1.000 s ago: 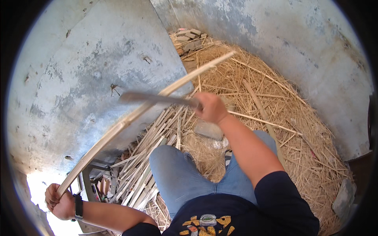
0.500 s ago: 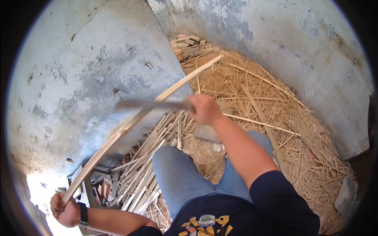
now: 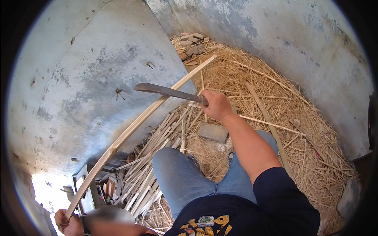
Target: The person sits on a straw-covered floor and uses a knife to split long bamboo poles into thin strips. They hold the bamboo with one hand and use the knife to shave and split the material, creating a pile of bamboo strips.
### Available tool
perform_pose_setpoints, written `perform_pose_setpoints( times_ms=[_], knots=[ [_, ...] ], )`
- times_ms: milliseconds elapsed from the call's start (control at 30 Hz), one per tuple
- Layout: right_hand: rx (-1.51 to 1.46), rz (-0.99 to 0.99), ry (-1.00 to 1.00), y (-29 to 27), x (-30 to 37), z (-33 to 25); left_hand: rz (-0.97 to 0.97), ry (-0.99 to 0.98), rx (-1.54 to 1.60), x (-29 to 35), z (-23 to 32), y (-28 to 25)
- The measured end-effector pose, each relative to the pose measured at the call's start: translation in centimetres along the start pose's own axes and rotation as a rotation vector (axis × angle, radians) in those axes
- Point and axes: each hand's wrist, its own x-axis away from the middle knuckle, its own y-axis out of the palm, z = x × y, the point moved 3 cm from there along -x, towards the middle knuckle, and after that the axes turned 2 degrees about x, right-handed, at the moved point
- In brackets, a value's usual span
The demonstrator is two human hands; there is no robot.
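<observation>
At the lower left my left hand (image 3: pixel 69 223) is closed round the near end of a long pale bamboo strip (image 3: pixel 136 126). The strip slants up and away to the right, its far end above the straw. My right hand (image 3: pixel 216 105), ahead of my right knee, grips the handle of a machete (image 3: pixel 185 95). Its broad dark blade points left and crosses the strip's upper part, apparently resting against it. A blurred pale patch hides part of my left forearm.
Cut strips (image 3: pixel 145 173) lie piled by my left knee. A brick (image 3: pixel 213 132) sits between my knees in loose straw and shavings (image 3: pixel 252 94). More bricks (image 3: pixel 191 39) are stacked at the far wall. Worn grey walls (image 3: pixel 98 70) stand left and ahead. A grey stone (image 3: pixel 349 200) is at right.
The machete, blurred before, has shifted right along the strip toward its far end and now shows sharply. My left hand has sunk slightly, and the strip's far end has moved a little left.
</observation>
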Motion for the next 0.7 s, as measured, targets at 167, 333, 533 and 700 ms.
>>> perform_pose_setpoints(
  times_ms=[167,333,533,700],
  knots=[
    [-0.042,0.064,0.628,-0.4,1.1,8.8,0.118,0.007,-0.042,-0.4,1.2,2.0],
    [-0.134,0.122,0.614,-1.1,0.5,6.7,0.024,0.238,-0.392,2.6,-1.2,5.4],
    [-0.14,-0.055,0.136,-1.0,0.6,-0.9,0.069,-0.092,-0.071,2.6,-7.3,7.4],
    [-0.517,-0.28,0.143,2.9,2.9,-6.8,0.035,-0.078,-0.028,7.0,-22.4,9.7]
  ],
)
